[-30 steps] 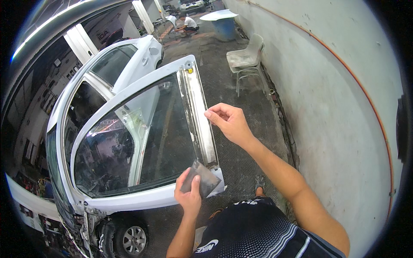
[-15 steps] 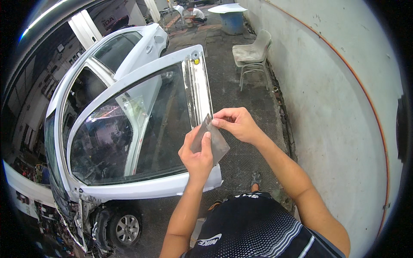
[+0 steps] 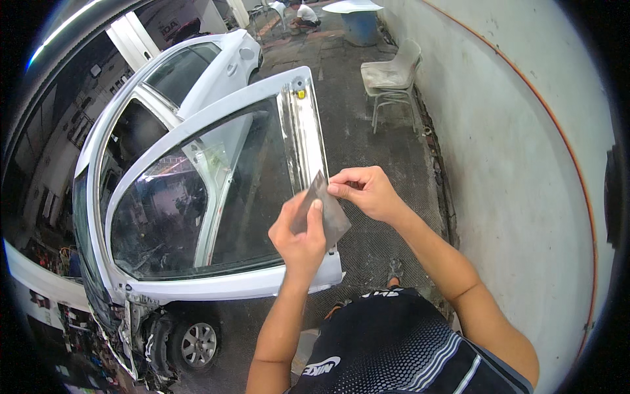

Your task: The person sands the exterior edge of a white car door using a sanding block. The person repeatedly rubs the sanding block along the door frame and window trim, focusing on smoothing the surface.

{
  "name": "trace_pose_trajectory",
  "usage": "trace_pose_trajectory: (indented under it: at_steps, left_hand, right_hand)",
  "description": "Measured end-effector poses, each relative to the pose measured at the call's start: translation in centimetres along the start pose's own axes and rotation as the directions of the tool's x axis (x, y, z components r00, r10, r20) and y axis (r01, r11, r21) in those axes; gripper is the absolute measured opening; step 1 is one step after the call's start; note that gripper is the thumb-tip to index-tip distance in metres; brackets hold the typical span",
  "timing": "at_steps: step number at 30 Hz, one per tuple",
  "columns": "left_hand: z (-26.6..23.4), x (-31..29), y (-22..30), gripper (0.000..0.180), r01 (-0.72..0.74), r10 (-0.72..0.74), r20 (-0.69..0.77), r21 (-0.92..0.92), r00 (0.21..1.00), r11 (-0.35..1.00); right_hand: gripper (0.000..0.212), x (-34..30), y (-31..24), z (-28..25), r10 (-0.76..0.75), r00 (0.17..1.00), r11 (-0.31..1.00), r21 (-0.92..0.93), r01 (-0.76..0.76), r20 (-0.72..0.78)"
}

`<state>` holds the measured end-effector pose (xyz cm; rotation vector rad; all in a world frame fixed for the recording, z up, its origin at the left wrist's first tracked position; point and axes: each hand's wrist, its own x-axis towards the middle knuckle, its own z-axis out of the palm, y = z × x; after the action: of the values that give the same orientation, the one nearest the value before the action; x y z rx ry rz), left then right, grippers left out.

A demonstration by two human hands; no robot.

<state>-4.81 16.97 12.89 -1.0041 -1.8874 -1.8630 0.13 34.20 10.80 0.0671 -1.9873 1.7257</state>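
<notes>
My left hand (image 3: 298, 233) grips a thin grey sheet (image 3: 335, 222), its thumb flat on the front and the fingers behind. One pointed corner of the sheet sticks up. My right hand (image 3: 371, 192) pinches thumb and forefinger together at the sheet's upper right edge; what lies between those fingertips is too small to make out. Just beyond both hands stands a white car door (image 3: 210, 289) swung open, with dark window glass (image 3: 252, 190). The sheet overlaps the lower part of the door's bare metal edge (image 3: 307, 141) in my view.
The white car body (image 3: 190, 98) stands to the left, with an exposed front wheel (image 3: 198, 345) below the door. Against the right-hand wall (image 3: 499, 164) are stacked plastic chairs (image 3: 392, 72). A blue drum (image 3: 359, 27) and a crouching person (image 3: 304, 16) are farther back.
My right fingertips have shifted slightly right, a little off the sheet's top corner. The view has moved a bit, while my left hand keeps its hold.
</notes>
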Motion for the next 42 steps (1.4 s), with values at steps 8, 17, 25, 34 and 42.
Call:
trace_pose_trajectory:
  at_steps: [8, 17, 25, 34, 42]
  left_hand:
    - [-0.5, 1.4, -0.2, 0.018, -0.044, 0.04, 0.08, 0.045, 0.996, 0.998]
    - [-0.9, 2.8, 1.0, 0.019, -0.023, 0.007, 0.15, 0.11, 0.989, 0.994]
    - [-1.8, 2.5, 0.3, 0.018, -0.015, -0.007, 0.173, 0.126, 0.985, 0.992]
    - [-1.4, 3.4, 0.3, 0.017, -0.085, 0.064, 0.176, 0.114, 0.982, 0.99]
    - [-2.7, 3.4, 0.9, 0.019, -0.002, -0.013, 0.146, 0.105, 0.989, 0.994]
  right_hand:
    - [0.018, 0.7, 0.4, 0.0, 0.01, 1.0, 0.995, 0.101, -0.01, 0.001]
    - [0.016, 1.2, 0.5, 0.2, 0.006, 1.0, 0.982, 0.19, -0.001, -0.026]
    - [0.018, 1.3, 1.0, 0.6, 0.035, 0.999, 0.973, 0.227, -0.032, -0.01]
    - [0.02, 1.9, 2.0, 0.3, 0.041, 0.998, 0.942, 0.332, -0.057, 0.054]
    - [0.024, 1.8, 1.4, 0.8, 0.024, 0.998, 0.919, 0.392, -0.044, 0.055]
